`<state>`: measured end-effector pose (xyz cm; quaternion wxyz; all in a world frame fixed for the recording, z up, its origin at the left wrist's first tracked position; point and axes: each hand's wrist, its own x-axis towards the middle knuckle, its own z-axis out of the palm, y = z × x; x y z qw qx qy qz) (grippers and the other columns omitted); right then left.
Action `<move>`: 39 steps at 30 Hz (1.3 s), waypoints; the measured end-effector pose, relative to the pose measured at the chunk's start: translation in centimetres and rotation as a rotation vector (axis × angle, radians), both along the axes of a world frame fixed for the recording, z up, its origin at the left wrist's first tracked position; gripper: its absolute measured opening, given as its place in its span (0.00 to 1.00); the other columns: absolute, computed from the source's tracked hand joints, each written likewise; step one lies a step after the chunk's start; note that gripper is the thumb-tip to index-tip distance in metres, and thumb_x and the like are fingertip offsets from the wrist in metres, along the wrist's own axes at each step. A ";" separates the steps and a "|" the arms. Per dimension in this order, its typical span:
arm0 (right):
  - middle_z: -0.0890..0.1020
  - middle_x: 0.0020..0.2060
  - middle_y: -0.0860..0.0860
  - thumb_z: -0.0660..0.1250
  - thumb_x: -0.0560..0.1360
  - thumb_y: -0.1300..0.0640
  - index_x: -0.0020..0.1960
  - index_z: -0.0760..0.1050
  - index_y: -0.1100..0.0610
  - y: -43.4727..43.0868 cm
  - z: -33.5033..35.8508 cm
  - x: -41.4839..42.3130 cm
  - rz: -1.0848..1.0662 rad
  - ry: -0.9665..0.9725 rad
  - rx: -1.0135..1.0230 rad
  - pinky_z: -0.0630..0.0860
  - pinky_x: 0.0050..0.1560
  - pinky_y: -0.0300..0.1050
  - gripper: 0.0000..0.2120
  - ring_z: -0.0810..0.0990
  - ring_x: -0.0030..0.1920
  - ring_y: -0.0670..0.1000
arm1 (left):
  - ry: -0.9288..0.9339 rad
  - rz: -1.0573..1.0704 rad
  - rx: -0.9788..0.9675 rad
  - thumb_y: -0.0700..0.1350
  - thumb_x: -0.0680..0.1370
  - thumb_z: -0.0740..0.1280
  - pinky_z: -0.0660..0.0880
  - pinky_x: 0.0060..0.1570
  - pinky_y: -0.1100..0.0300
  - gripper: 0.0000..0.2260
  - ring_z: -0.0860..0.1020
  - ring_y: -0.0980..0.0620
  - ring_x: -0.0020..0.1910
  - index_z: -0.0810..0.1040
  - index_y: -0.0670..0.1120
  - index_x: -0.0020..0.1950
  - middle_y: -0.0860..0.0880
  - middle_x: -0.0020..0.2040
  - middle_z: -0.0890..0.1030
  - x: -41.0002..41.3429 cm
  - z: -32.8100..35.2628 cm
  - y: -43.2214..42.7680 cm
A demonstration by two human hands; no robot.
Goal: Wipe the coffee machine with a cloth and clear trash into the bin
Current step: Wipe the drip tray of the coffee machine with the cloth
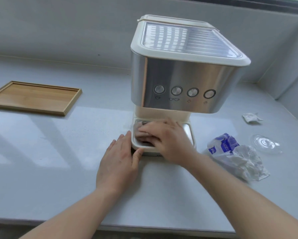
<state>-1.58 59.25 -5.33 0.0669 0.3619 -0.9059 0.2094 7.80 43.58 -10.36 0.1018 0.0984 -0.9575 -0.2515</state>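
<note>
A cream and steel coffee machine (182, 80) stands on the pale counter (58, 152). My right hand (165, 138) lies flat on a greyish-pink cloth (139, 130) in the machine's drip tray (189, 133), fingers straight and pressing it down. My left hand (119, 161) rests open against the tray's front left corner, thumb along its front edge. To the right lie a crumpled blue-and-white plastic wrapper (222, 144), crumpled white paper in clear plastic (246, 163), a clear plastic lid (265, 144) and a small torn white packet (251, 117).
An empty wooden tray (34, 97) lies at the left of the counter. A wall runs behind the machine and a ledge rises at the right. The counter's front edge is near me at the bottom. No bin is in view.
</note>
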 end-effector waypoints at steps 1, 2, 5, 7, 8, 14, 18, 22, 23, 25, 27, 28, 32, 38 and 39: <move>0.81 0.56 0.34 0.63 0.78 0.45 0.58 0.78 0.37 1.6 0.3 -0.7 -0.049 -0.008 -0.008 0.71 0.57 0.55 0.10 0.74 0.54 0.50 | -0.004 0.010 -0.003 0.62 0.81 0.50 0.51 0.76 0.60 0.30 0.61 0.51 0.78 0.59 0.48 0.79 0.52 0.77 0.66 0.0 -0.1 0.0; 0.82 0.56 0.35 0.66 0.78 0.47 0.58 0.80 0.38 3.2 0.5 -1.4 -0.118 -0.003 -0.031 0.71 0.58 0.55 0.10 0.75 0.54 0.53 | -0.001 0.014 -0.006 0.63 0.80 0.49 0.48 0.76 0.61 0.31 0.59 0.52 0.78 0.57 0.48 0.80 0.52 0.79 0.64 0.0 -0.1 0.0; 0.83 0.58 0.42 0.69 0.78 0.56 0.60 0.82 0.48 6.5 0.2 -2.0 -0.240 0.031 -0.057 0.71 0.57 0.53 0.11 0.75 0.51 0.59 | 0.011 0.005 0.000 0.63 0.80 0.48 0.48 0.76 0.61 0.32 0.58 0.53 0.79 0.56 0.48 0.80 0.52 0.79 0.64 0.0 -0.3 0.0; 0.84 0.57 0.46 0.70 0.77 0.61 0.59 0.82 0.52 6.9 -0.6 -0.6 -0.270 0.071 -0.052 0.72 0.54 0.55 0.12 0.75 0.48 0.61 | 0.011 0.001 0.004 0.64 0.79 0.46 0.48 0.76 0.61 0.33 0.59 0.53 0.78 0.56 0.48 0.80 0.52 0.79 0.64 0.0 -0.2 0.0; 0.84 0.55 0.46 0.71 0.76 0.62 0.57 0.82 0.52 6.6 -1.0 0.3 -0.270 0.104 -0.055 0.74 0.51 0.56 0.12 0.74 0.45 0.61 | 0.011 -0.001 0.004 0.65 0.79 0.45 0.48 0.77 0.61 0.34 0.59 0.53 0.78 0.56 0.48 0.80 0.52 0.79 0.64 0.0 -0.2 0.0; 0.80 0.56 0.40 0.63 0.79 0.53 0.58 0.78 0.44 1.7 -0.5 -0.5 -0.173 0.095 0.014 0.71 0.53 0.54 0.10 0.71 0.49 0.54 | 0.000 0.011 0.026 0.63 0.80 0.50 0.51 0.76 0.59 0.31 0.59 0.52 0.78 0.57 0.48 0.80 0.52 0.79 0.65 0.0 0.0 0.1; 0.76 0.62 0.41 0.62 0.78 0.50 0.65 0.72 0.40 -2.3 -0.6 -0.6 -0.058 0.108 0.116 0.67 0.58 0.54 0.15 0.71 0.59 0.56 | -0.006 0.009 0.066 0.61 0.81 0.55 0.63 0.73 0.53 0.24 0.66 0.51 0.73 0.64 0.53 0.75 0.54 0.72 0.72 0.0 0.1 -0.2; 0.67 0.74 0.43 0.64 0.75 0.41 0.75 0.61 0.38 -0.1 -0.8 0.0 0.049 0.020 0.013 0.62 0.69 0.56 0.29 0.64 0.71 0.52 | 0.076 0.017 0.211 0.63 0.76 0.60 0.72 0.45 0.53 0.12 0.76 0.51 0.52 0.71 0.58 0.53 0.58 0.47 0.77 0.1 0.4 -0.4; 0.65 0.75 0.44 0.63 0.74 0.36 0.76 0.60 0.39 1.2 -1.0 0.1 -0.047 0.022 -0.037 0.61 0.71 0.56 0.32 0.62 0.72 0.52 | 0.091 0.016 0.276 0.63 0.74 0.61 0.73 0.49 0.52 0.16 0.76 0.53 0.55 0.71 0.60 0.59 0.60 0.52 0.79 0.2 0.4 -0.6; 0.65 0.75 0.47 0.65 0.70 0.30 0.77 0.61 0.45 3.4 -1.7 1.3 -0.266 0.001 -0.164 0.60 0.73 0.53 0.40 0.61 0.73 0.53 | 0.122 0.049 0.442 0.65 0.70 0.64 0.72 0.62 0.52 0.31 0.73 0.58 0.66 0.65 0.63 0.73 0.62 0.67 0.75 0.4 0.6 -1.0; 0.64 0.75 0.50 0.68 0.68 0.30 0.77 0.62 0.52 4.5 -2.8 2.7 -0.385 -0.066 -0.276 0.62 0.74 0.52 0.45 0.60 0.75 0.52 | 0.165 0.074 0.583 0.69 0.66 0.65 0.69 0.65 0.54 0.37 0.69 0.62 0.69 0.59 0.69 0.74 0.62 0.70 0.69 0.3 1.2 -1.0; 0.62 0.76 0.50 0.67 0.67 0.29 0.77 0.61 0.54 4.7 -3.5 3.2 -0.401 -0.105 -0.314 0.62 0.75 0.51 0.47 0.58 0.76 0.50 | 0.186 0.063 0.596 0.71 0.65 0.65 0.67 0.64 0.56 0.36 0.67 0.63 0.69 0.58 0.73 0.73 0.62 0.71 0.66 -0.1 1.6 -0.7; 0.56 0.79 0.43 0.70 0.68 0.36 0.79 0.58 0.49 5.5 -4.2 3.1 -0.381 -0.219 -0.458 0.56 0.73 0.37 0.45 0.52 0.78 0.39 | 0.186 -0.109 0.196 0.76 0.67 0.60 0.63 0.69 0.54 0.30 0.57 0.53 0.76 0.67 0.72 0.68 0.57 0.74 0.61 -3.2 4.2 2.0; 0.59 0.78 0.44 0.68 0.77 0.48 0.78 0.60 0.53 5.7 -4.6 2.7 -0.372 -0.210 -0.416 0.53 0.78 0.43 0.33 0.49 0.78 0.38 | 0.200 -0.176 -0.164 0.67 0.72 0.64 0.71 0.59 0.51 0.19 0.72 0.49 0.60 0.78 0.63 0.60 0.55 0.53 0.75 -5.7 3.9 2.6; 0.60 0.78 0.45 0.68 0.78 0.49 0.78 0.61 0.54 5.7 -4.8 2.6 -0.374 -0.185 -0.397 0.51 0.78 0.40 0.32 0.50 0.78 0.39 | 0.225 -0.168 -0.115 0.62 0.73 0.67 0.72 0.54 0.53 0.16 0.72 0.49 0.58 0.79 0.61 0.58 0.55 0.51 0.76 -5.9 3.6 2.2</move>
